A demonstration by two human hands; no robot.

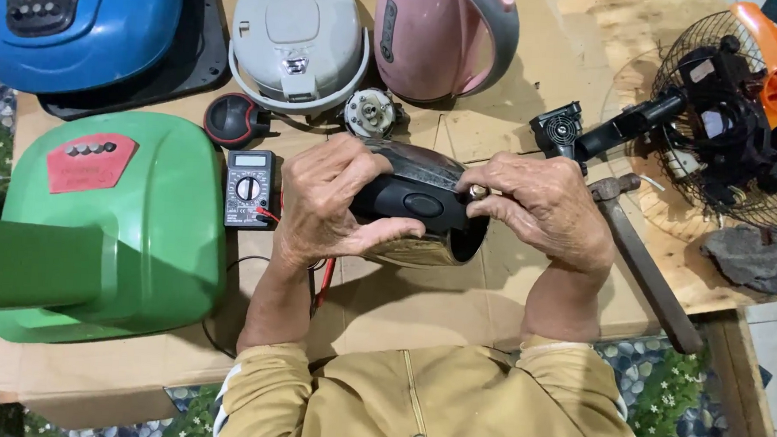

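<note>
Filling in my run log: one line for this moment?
left hand: grips kettle body | right hand: on its rim | multimeter: beside left hand

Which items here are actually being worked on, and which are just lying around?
In hand:
- metal kettle with black handle, gripped by left hand and right hand

Lying about:
- multimeter
- hammer
- small motor
- pink kettle
- grey rice cooker
- green casing
- blue casing
- fan

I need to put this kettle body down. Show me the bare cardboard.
The widest bare cardboard lies under the left hand and right hand, between the green housing and the hammer. A smaller patch lies between the pink kettle and the fan. The far edge, around the multimeter and small motor, is crowded.
</note>
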